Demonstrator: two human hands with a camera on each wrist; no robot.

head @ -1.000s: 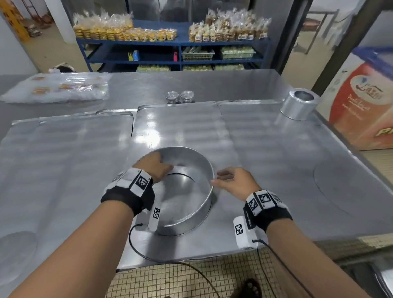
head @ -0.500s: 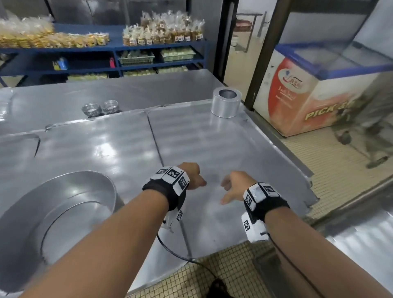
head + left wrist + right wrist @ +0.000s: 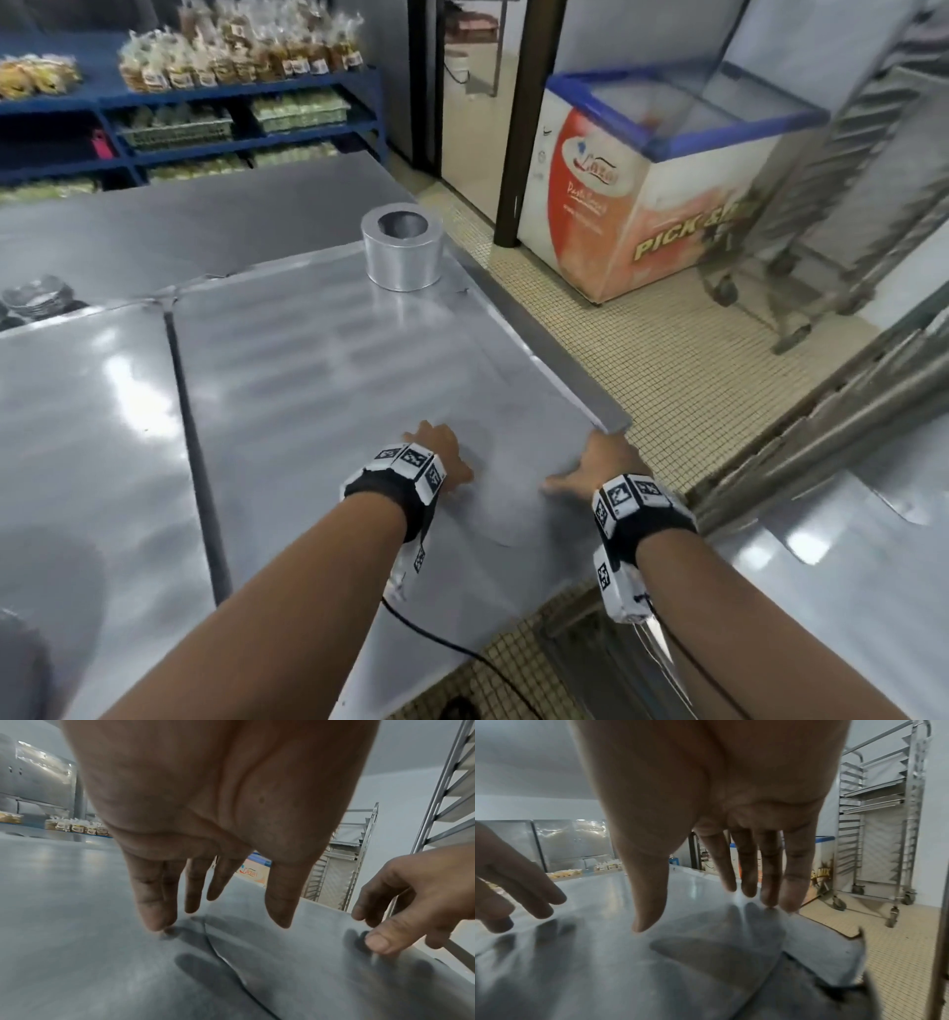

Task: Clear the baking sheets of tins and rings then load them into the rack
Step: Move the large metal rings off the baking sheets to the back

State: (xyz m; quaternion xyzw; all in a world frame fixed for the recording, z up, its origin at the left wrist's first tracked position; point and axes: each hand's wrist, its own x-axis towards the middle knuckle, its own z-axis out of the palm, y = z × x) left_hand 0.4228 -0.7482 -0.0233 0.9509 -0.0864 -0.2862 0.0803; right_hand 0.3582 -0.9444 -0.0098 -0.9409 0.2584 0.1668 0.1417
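My left hand [image 3: 441,452] [image 3: 218,923] has straight fingers, and its tips touch the right-hand baking sheet [image 3: 318,390]. My right hand [image 3: 590,470] [image 3: 706,914] is spread at that sheet's near right corner, with its fingertips down on the metal. A thin flat round disc [image 3: 506,478] [image 3: 295,953] lies on the sheet between and under the hands; only its faint outline shows. A small tall round tin [image 3: 403,252] stands at the sheet's far right corner. The tray rack [image 3: 847,180] [image 3: 875,821] stands across the floor to the right. Neither hand holds anything.
A second baking sheet [image 3: 77,411] lies to the left, with small fluted tins [image 3: 36,298] beyond it. A chest freezer [image 3: 642,205] stands beyond the table's right edge [image 3: 554,360], across tiled floor [image 3: 693,385]. Another metal surface [image 3: 847,591] is at the lower right.
Both hands let go of the large round tin, which has dropped out of view to the left. The view swung right and the hands came down onto the right sheet.
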